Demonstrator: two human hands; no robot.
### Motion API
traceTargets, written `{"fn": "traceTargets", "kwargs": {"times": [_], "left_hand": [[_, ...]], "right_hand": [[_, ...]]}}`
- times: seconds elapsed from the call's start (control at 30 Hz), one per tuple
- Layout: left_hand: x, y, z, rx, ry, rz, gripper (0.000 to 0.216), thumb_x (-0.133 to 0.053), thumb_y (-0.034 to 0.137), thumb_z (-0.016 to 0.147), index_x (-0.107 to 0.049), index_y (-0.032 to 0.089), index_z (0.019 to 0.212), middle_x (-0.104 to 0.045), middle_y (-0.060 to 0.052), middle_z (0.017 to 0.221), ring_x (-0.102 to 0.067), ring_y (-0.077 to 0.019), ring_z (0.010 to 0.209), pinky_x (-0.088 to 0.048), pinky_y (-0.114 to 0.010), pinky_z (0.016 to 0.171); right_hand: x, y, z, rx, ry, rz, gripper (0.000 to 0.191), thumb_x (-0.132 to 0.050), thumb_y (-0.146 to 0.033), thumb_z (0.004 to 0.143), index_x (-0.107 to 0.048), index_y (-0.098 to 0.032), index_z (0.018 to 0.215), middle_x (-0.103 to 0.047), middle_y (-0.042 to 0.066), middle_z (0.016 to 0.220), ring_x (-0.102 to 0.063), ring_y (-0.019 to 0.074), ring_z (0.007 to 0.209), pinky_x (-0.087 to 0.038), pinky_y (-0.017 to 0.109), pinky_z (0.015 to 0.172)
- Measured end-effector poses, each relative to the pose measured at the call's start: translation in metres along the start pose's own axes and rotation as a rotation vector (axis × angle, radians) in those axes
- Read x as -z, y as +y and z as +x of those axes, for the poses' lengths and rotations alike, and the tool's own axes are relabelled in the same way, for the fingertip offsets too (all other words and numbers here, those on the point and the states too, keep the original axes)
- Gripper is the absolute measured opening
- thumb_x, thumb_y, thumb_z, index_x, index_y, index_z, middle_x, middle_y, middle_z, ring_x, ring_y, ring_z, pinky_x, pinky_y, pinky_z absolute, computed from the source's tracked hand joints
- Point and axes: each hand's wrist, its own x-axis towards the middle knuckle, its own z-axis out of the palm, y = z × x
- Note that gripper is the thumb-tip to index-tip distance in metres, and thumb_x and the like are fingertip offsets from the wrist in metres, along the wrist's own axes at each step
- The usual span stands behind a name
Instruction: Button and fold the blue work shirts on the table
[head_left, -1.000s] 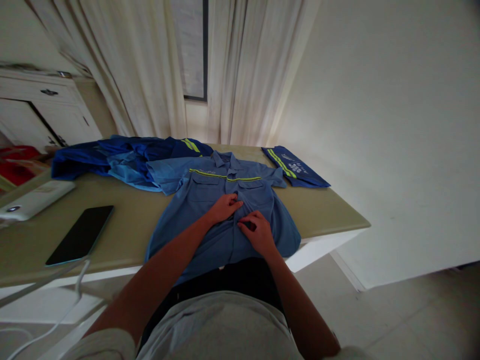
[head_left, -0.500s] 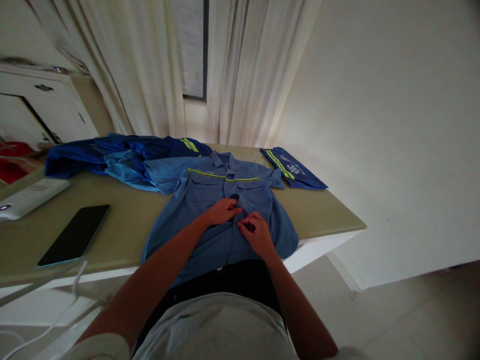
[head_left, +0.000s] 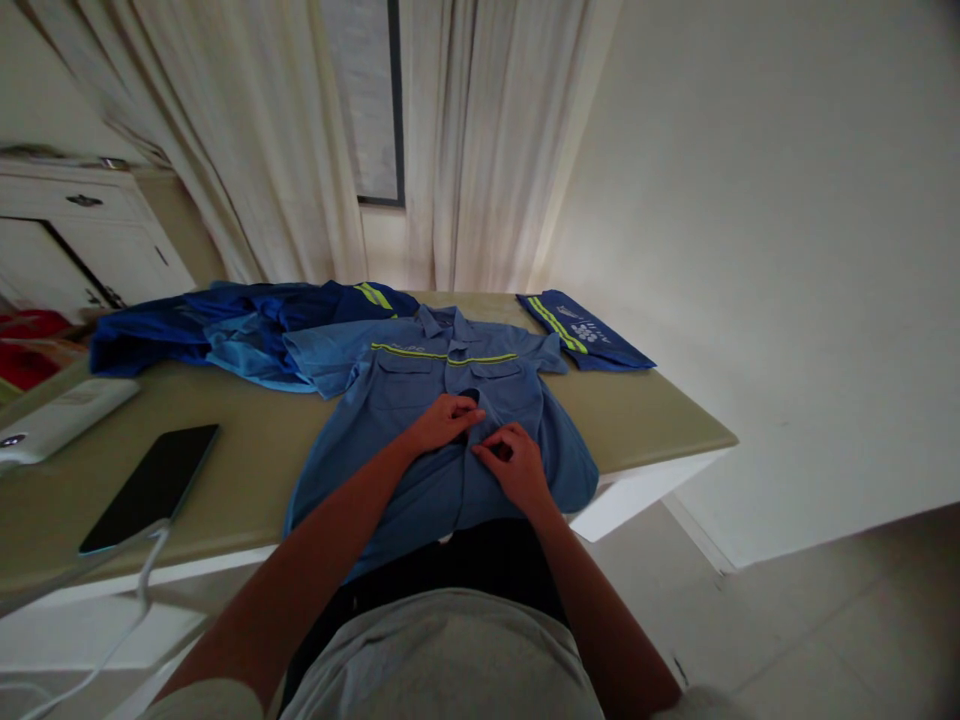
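A blue short-sleeved work shirt (head_left: pixel 405 400) lies front up on the table, collar pointing away from me, with a yellow stripe across its chest. Its lower hem hangs over the near table edge. My left hand (head_left: pixel 444 420) pinches the shirt's front placket just below the chest pockets, where the cloth is lifted a little. Close beside it, my right hand (head_left: pixel 516 462) has thumb and forefinger closed on the front edge slightly lower down. Any button between the fingers is too small to make out.
Crumpled blue garments (head_left: pixel 262 320) lie at the back left of the table (head_left: pixel 637 420). A folded dark blue garment (head_left: pixel 589 330) rests at the back right. A phone (head_left: pixel 154 485), a white device (head_left: pixel 71 415) and a white cable (head_left: pixel 146 575) are at the left.
Both hands stay at the shirt's front with almost the same grip. The whole view has shifted slightly as my head moved.
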Motion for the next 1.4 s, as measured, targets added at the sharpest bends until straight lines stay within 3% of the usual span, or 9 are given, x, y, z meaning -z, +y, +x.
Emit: {"fn": "traceTargets", "kwargs": {"times": [0.07,0.13,0.23,0.3,0.4,0.5,0.63,0.83,1.4], "left_hand": [[0.005,0.001,0.002,0.035,0.024,0.017,0.049,-0.050,0.064,0.096,-0.063,0.018,0.085,-0.065,-0.001,0.063,-0.051,-0.0117,0.049,-0.040,-0.024,0.051],[0.014,-0.001,0.003,0.045,0.160,0.136,0.049,-0.042,0.058,0.101,-0.069,0.017,0.100,-0.073,-0.006,0.075,-0.062,-0.0160,0.059,-0.050,-0.027,0.061],[0.032,-0.010,-0.002,0.122,0.444,0.522,0.046,-0.044,0.050,0.101,-0.071,0.018,0.122,-0.076,-0.015,0.118,-0.070,-0.0283,0.109,-0.052,-0.040,0.098],[0.043,-0.020,-0.007,0.280,0.467,0.786,0.057,-0.049,0.056,0.098,-0.063,0.021,0.141,-0.059,-0.016,0.151,-0.052,-0.0377,0.140,-0.037,-0.053,0.118],[0.053,-0.034,-0.006,0.475,0.310,0.982,0.077,-0.039,0.071,0.097,-0.044,0.027,0.161,-0.028,-0.013,0.172,-0.024,-0.0418,0.158,-0.016,-0.065,0.125],[0.061,-0.043,0.006,0.514,0.228,1.028,0.083,-0.025,0.076,0.098,-0.033,0.028,0.166,-0.018,-0.011,0.175,-0.016,-0.0403,0.160,-0.011,-0.065,0.126],[0.082,-0.053,0.032,0.544,0.164,1.029,0.086,-0.021,0.078,0.097,-0.027,0.029,0.167,-0.013,-0.009,0.176,-0.014,-0.0404,0.161,-0.014,-0.064,0.126],[0.103,-0.068,0.057,0.540,0.166,1.050,0.085,-0.021,0.077,0.098,-0.027,0.029,0.167,-0.014,-0.010,0.176,-0.015,-0.0402,0.161,-0.014,-0.062,0.127],[0.081,-0.057,0.029,0.552,0.192,1.133,0.082,-0.019,0.073,0.100,-0.029,0.026,0.167,-0.019,-0.009,0.175,-0.020,-0.0364,0.160,-0.019,-0.059,0.128]], "right_hand": [[0.001,0.000,0.001,-0.012,0.008,0.026,0.023,-0.081,-0.043,0.084,-0.071,-0.022,0.086,-0.068,0.003,0.088,-0.057,0.0156,0.064,-0.051,0.032,0.066],[0.005,0.001,0.003,-0.042,-0.009,0.098,0.027,-0.078,-0.045,0.086,-0.071,-0.022,0.099,-0.071,0.004,0.092,-0.061,0.0167,0.068,-0.052,0.032,0.068],[0.019,0.006,0.008,-0.068,-0.079,0.190,0.033,-0.067,-0.047,0.095,-0.068,-0.023,0.118,-0.073,0.005,0.102,-0.068,0.0186,0.079,-0.056,0.032,0.070],[0.031,0.012,0.012,-0.011,-0.107,0.096,0.038,-0.064,-0.048,0.097,-0.067,-0.025,0.127,-0.073,0.007,0.116,-0.070,0.0219,0.098,-0.057,0.037,0.085],[0.043,0.025,0.021,0.099,-0.176,-0.223,0.055,-0.072,-0.056,0.092,-0.063,-0.030,0.140,-0.063,0.011,0.145,-0.057,0.0317,0.133,-0.044,0.052,0.113],[0.042,0.038,0.037,0.134,-0.314,-0.436,0.063,-0.067,-0.062,0.094,-0.059,-0.031,0.149,-0.049,0.012,0.161,-0.043,0.0377,0.149,-0.031,0.060,0.122],[0.032,0.053,0.070,0.147,-0.447,-0.527,0.067,-0.055,-0.064,0.100,-0.048,-0.032,0.158,-0.037,0.010,0.168,-0.033,0.0364,0.155,-0.025,0.059,0.126],[0.013,0.072,0.115,0.128,-0.472,-0.597,0.071,-0.044,-0.070,0.102,-0.041,-0.032,0.162,-0.032,0.008,0.171,-0.028,0.0358,0.158,-0.022,0.058,0.126],[0.009,0.068,0.121,0.082,-0.468,-0.682,0.079,-0.025,-0.078,0.101,-0.035,-0.032,0.165,-0.028,0.007,0.173,-0.026,0.0299,0.159,-0.021,0.051,0.128]]}}
